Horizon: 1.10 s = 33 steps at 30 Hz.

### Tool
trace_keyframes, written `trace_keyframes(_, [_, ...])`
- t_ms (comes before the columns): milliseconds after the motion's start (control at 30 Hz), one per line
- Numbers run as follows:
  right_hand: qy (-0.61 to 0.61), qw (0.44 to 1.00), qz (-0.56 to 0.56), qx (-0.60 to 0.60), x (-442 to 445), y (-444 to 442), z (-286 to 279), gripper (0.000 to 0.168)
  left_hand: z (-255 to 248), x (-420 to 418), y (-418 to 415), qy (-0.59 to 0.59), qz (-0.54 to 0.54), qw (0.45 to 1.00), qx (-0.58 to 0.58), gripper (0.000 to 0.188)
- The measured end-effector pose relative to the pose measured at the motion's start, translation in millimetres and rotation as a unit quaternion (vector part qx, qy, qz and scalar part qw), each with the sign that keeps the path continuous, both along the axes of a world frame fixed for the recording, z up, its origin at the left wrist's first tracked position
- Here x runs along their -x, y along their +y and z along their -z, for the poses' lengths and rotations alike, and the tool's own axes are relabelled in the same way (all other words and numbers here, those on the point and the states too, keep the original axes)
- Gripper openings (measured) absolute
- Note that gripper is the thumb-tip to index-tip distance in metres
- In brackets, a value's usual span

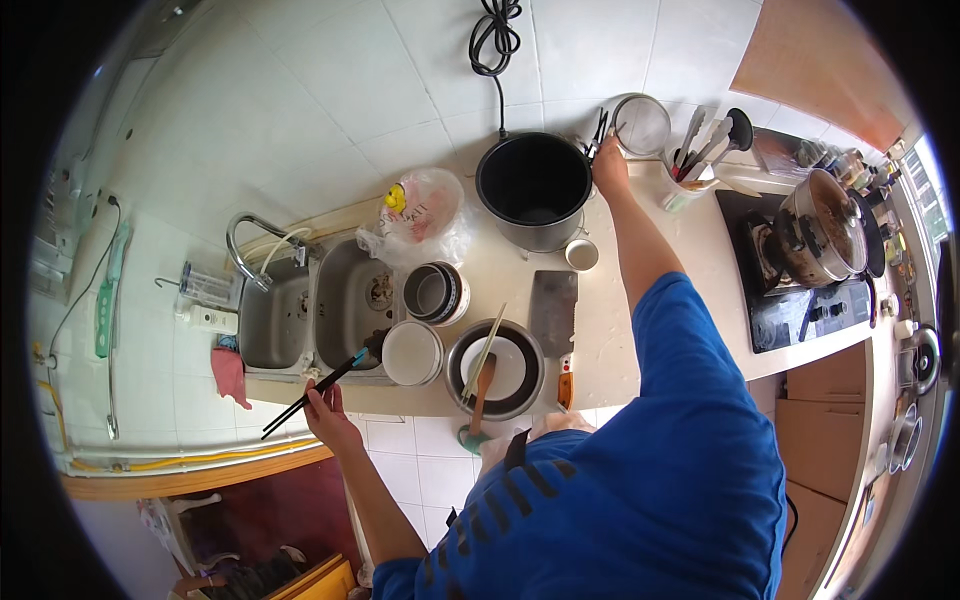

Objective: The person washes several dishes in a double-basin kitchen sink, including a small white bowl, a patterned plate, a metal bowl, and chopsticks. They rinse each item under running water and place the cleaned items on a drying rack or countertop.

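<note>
My left hand point(330, 416) grips a bundle of black chopsticks point(315, 394) and a dark-headed utensil with a blue part, over the sink's front edge. At the back wall, my right hand point(610, 161) reaches beside a large dark-lined pot point(534, 180), closed around something among dark utensils; fingers hide what it is. A round mesh strainer point(643, 126) stands just right of that hand. Before me are stacked white bowls point(411, 354), dark round containers point(429, 292), a steel basin point(534, 375) holding a white bowl, chopsticks and a wooden utensil, and a cleaver point(553, 311).
A double sink point(276, 341) with a faucet point(251, 217) lies left. A plastic bag point(424, 206) sits behind the bowls. A small cup point(582, 255) stands by the pot. At right are a utensil holder point(679, 193) and a gas stove point(776, 319) bearing a lidded pot point(821, 232).
</note>
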State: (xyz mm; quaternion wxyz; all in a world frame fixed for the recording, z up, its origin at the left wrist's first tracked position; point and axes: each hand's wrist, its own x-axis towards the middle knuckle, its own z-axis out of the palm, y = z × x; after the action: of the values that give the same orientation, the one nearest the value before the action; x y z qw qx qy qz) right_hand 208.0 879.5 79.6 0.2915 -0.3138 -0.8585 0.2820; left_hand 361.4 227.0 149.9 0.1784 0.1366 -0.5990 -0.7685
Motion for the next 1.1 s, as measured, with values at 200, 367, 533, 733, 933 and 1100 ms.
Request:
trace_keyframes(200, [-0.153, 0.967, -0.148, -0.141, 16, 40, -6, 0.015, 5, 16, 16, -0.026, 0.043, 0.998, 0.043, 0.042])
trace_keyframes(367, [-0.197, 0.964, -0.095, -0.154, 13, 11, -31, 0.016, 4, 12, 8, -0.028, 0.061, 0.997, 0.042, 0.039])
trace_keyframes(533, [-0.198, 0.968, -0.1, -0.121, -7, 15, -29, 0.019, -2, 11, 23, -0.032, 0.081, 0.995, 0.056, 0.04])
trace_keyframes(733, [-0.122, 0.978, -0.122, -0.119, -28, 5, -52, 0.015, -11, 4, 14, -0.036, 0.07, 0.994, 0.071, 0.04])
trace_keyframes(933, [-0.06, 0.972, -0.181, -0.137, -96, -30, -99, 0.021, -15, 7, 4, 0.011, -0.016, 0.994, 0.112, 0.042])
trace_keyframes(1100, [-0.207, 0.865, -0.409, 0.204, -248, -45, -138, 0.028, -23, 3, 21, 0.045, 0.01, 0.993, 0.109, 0.044])
